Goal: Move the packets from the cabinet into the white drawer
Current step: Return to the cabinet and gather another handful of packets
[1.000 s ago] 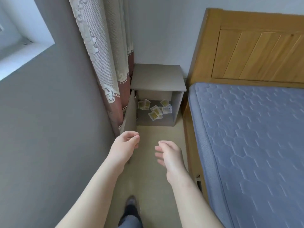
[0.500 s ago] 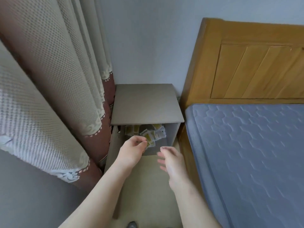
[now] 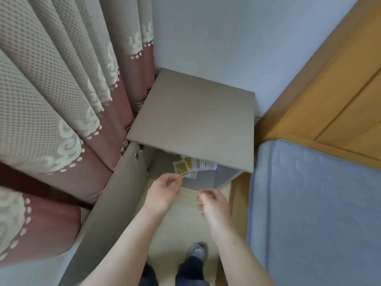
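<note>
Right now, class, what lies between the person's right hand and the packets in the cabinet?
In the head view, only the bare grey bottom panel of the cabinet separates the right hand from the packets; nothing else lies between them.

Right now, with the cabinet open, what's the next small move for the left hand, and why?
Probably pinch the nearest packet and draw it out. The left hand has its fingertips at that packet's corner, though a firm grip can't be confirmed. The cabinet door stands open, and the right hand hangs empty beside it.
</note>
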`<move>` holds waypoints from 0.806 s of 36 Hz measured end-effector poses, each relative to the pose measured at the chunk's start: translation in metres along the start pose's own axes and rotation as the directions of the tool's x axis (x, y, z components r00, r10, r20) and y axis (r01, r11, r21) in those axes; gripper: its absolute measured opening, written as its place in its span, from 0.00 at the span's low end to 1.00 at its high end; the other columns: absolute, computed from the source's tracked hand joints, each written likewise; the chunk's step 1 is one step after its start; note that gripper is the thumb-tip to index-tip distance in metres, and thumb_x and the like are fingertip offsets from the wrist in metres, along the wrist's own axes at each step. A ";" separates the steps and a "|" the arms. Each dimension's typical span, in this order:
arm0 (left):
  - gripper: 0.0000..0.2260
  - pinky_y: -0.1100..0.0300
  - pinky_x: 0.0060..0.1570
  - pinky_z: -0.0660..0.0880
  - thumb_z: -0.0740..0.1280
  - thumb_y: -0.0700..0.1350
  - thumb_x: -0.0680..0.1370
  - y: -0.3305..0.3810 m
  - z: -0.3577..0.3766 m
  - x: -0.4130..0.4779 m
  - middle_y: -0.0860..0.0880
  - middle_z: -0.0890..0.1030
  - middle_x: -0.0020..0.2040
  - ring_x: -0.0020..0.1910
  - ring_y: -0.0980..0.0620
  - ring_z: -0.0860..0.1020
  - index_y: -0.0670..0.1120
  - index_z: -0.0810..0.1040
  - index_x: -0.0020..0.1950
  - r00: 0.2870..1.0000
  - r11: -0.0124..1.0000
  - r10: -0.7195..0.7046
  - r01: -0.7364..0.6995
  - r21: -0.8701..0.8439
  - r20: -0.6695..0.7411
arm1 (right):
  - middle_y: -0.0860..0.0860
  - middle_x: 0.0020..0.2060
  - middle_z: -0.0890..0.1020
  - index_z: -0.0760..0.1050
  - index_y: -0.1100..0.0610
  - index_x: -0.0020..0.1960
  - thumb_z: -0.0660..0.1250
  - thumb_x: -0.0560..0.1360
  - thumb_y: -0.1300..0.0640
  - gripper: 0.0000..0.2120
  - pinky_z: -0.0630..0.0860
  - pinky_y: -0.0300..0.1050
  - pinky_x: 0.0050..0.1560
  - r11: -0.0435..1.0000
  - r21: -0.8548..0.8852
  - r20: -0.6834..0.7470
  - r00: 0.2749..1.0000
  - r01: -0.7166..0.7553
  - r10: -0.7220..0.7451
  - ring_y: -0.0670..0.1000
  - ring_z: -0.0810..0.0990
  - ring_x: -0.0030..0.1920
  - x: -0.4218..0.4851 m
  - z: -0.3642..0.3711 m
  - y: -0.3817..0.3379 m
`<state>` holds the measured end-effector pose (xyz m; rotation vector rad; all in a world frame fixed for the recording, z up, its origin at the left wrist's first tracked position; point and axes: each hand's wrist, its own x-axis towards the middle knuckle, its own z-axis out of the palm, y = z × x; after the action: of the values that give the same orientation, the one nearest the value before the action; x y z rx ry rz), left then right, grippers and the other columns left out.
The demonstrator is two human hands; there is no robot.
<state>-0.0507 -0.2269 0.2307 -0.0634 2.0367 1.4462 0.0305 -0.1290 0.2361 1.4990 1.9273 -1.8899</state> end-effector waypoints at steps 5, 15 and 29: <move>0.07 0.62 0.41 0.67 0.63 0.41 0.78 -0.051 0.012 0.067 0.51 0.77 0.38 0.35 0.55 0.73 0.45 0.78 0.53 0.998 0.995 -0.056 0.059 0.082 -0.033 | 0.48 0.42 0.78 0.74 0.53 0.47 0.60 0.78 0.59 0.05 0.69 0.40 0.41 0.976 -0.204 0.051 0.997 0.071 -0.062 0.50 0.76 0.46 0.076 0.032 0.031; 0.10 0.69 0.42 0.69 0.62 0.36 0.78 -0.161 0.029 0.199 0.41 0.81 0.54 0.54 0.46 0.78 0.38 0.78 0.58 0.997 0.963 -0.075 0.079 0.257 -0.026 | 0.53 0.49 0.78 0.75 0.59 0.57 0.59 0.77 0.63 0.11 0.67 0.38 0.49 0.951 -0.308 -0.064 0.997 0.017 -0.038 0.54 0.75 0.51 0.205 0.092 0.131; 0.12 0.54 0.56 0.72 0.62 0.34 0.77 -0.326 0.084 0.401 0.41 0.80 0.55 0.56 0.43 0.78 0.42 0.77 0.58 0.990 0.983 0.106 -0.089 0.163 -0.096 | 0.57 0.60 0.74 0.70 0.56 0.63 0.59 0.78 0.57 0.14 0.73 0.47 0.55 0.610 -0.746 0.048 0.936 0.266 -0.350 0.59 0.75 0.58 0.454 0.141 0.239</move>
<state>-0.2069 -0.1595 -0.2646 0.0282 2.2620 1.3591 -0.1349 -0.0332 -0.2603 1.0378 2.6628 -0.8182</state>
